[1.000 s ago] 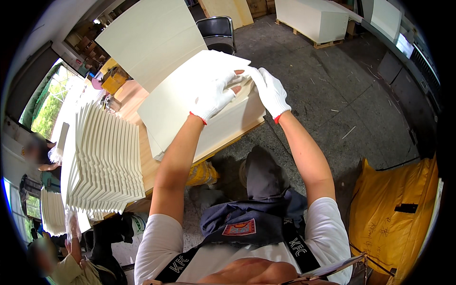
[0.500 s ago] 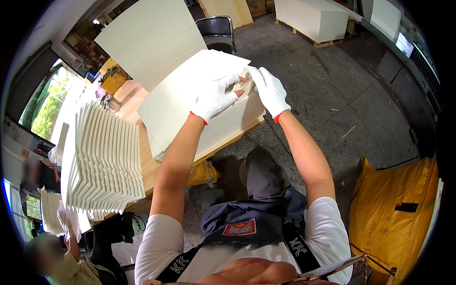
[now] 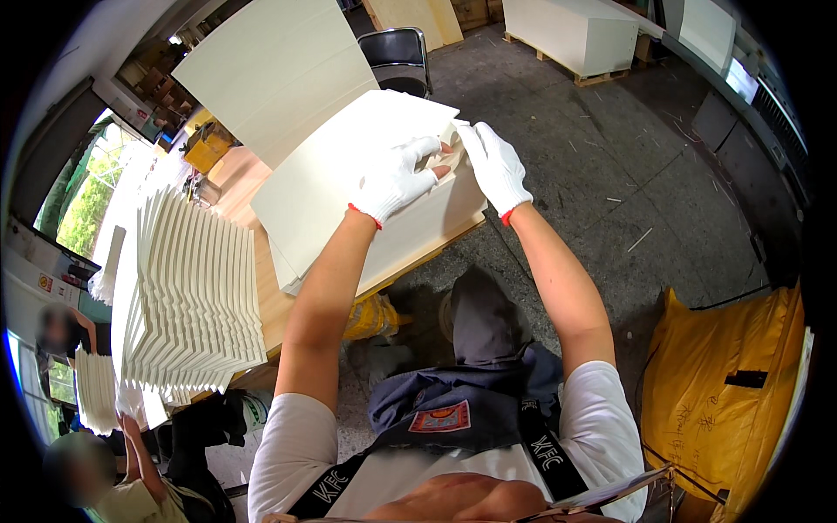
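A thick stack of large white sheets (image 3: pixel 327 166) lies on the wooden table in front of me. My left hand (image 3: pixel 394 183), in a white glove with bare thumb and index tips, rests on the stack near its right corner. Its thumb and index finger are spread apart against the sheet edges there. My right hand (image 3: pixel 499 164), also gloved, is closed round the same corner from the right side, fingers straight and together against lifted sheet edges. Its thumb is mostly hidden.
Fanned white folded sheets (image 3: pixel 196 296) stand in a pile on the table (image 3: pixel 275 305) to the left. A tall white board (image 3: pixel 279 78) rises behind, beside a black chair (image 3: pixel 397 61). A yellow covered bundle (image 3: pixel 715 401) stands at right. Two people work at far left.
My two hands stay at the corner of the stack almost unmoved. At far left, a co-worker's arms have shifted toward the white pile there.
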The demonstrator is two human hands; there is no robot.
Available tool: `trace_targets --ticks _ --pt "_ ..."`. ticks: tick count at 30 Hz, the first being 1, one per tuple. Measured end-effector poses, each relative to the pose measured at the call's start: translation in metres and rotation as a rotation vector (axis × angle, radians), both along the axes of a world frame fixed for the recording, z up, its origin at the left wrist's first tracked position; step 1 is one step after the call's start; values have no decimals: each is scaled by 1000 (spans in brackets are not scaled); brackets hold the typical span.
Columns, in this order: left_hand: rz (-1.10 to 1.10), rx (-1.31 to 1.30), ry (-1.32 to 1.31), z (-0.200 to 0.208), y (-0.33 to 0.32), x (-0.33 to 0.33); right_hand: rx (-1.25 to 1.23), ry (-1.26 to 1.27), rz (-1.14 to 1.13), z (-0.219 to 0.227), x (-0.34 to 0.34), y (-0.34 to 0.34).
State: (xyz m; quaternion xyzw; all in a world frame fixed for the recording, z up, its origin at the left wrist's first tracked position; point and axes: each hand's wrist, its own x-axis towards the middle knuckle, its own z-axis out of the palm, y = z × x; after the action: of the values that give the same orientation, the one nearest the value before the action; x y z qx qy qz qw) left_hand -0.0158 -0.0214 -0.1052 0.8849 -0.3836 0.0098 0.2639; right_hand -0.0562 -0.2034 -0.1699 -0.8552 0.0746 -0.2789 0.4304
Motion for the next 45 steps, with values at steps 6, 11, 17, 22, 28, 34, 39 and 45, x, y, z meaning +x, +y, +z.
trace_targets --ticks 6,11,17,22,28,34,39,45 --pt "10 11 47 -1 -1 3 13 17 5 2 -1 0" --pt "13 1 26 2 -2 -2 26 0 17 1 -2 0" --pt "-22 -4 -31 -2 1 3 5 -3 -24 -1 -1 3" --pt "26 57 -1 4 -1 -7 23 -34 -26 -7 3 2" --pt "8 -2 36 -2 -1 -1 38 -32 -20 -7 2 1" --pt "-195 -56 -523 -14 2 -4 34 -35 2 10 -10 -9" --pt "-87 0 -468 -11 8 -9 -184 341 54 15 -21 -31" --pt "-66 58 -482 -17 5 2 -568 157 68 11 -21 -26"
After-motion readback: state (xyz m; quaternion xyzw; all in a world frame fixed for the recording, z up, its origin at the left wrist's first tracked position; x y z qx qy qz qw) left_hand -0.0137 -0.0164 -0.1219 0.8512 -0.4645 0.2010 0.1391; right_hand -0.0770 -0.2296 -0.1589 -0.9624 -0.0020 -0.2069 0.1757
